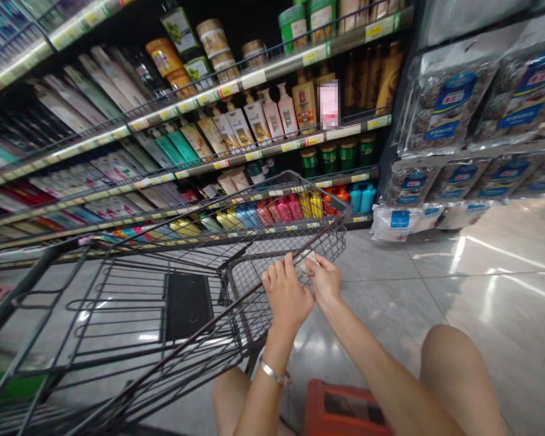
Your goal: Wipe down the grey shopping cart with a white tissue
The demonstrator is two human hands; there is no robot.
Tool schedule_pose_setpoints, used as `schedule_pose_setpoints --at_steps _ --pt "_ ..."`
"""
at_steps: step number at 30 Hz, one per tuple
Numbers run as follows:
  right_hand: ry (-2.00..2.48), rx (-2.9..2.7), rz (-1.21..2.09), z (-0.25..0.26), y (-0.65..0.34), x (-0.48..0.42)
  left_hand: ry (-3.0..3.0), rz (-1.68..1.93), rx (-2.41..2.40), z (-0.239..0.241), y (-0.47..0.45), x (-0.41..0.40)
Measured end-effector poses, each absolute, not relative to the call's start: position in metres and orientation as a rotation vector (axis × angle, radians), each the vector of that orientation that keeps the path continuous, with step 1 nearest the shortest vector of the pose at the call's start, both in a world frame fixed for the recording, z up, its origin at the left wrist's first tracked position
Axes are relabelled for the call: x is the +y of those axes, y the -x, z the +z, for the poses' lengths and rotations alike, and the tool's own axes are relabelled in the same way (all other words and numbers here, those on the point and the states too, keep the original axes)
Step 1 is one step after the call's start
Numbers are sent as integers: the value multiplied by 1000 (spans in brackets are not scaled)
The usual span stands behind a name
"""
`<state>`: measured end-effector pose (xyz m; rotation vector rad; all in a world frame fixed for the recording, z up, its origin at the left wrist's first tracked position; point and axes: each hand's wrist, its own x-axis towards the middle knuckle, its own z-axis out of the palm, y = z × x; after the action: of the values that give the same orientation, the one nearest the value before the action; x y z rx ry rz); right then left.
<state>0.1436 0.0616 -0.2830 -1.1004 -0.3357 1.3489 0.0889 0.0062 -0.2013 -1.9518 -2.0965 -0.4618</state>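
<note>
A dark wire shopping cart stretches from the lower left to the middle of the head view. My left hand rests on its top rail, fingers curled over the metal, a silver bracelet on the wrist. Just to the right, my right hand pinches a small crumpled white cloth against the same rail near the cart's front end. Part of the cloth is hidden by the fingers, so its exact kind is hard to make out. Both hands are close together, almost touching.
Shelves of shampoo bottles and jars stand behind the cart. Bagged steel-wool scrubbers hang at the right. A red plastic object sits on the grey tiled floor between my knees. Something green shows at lower left.
</note>
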Motion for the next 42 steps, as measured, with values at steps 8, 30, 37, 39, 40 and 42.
schedule_pose_setpoints --at_steps 8,30,37,39,40,42 --pt "1208 -877 782 -295 -147 49 1939 -496 -2095 -199 -92 4" --pt "1139 -1225 572 -376 -154 47 1934 -508 -2086 -201 -92 4" --pt "1246 -1108 792 -405 -158 54 1934 -485 -2068 -202 -91 4" --pt "1248 -1095 839 -407 -162 57 1940 -472 -2084 -201 -91 6" --pt "1255 -1081 865 -408 -165 58 1941 -467 -2093 -200 -91 7" --pt "1294 -1023 907 -411 -171 59 1947 -460 -2099 -199 -91 7"
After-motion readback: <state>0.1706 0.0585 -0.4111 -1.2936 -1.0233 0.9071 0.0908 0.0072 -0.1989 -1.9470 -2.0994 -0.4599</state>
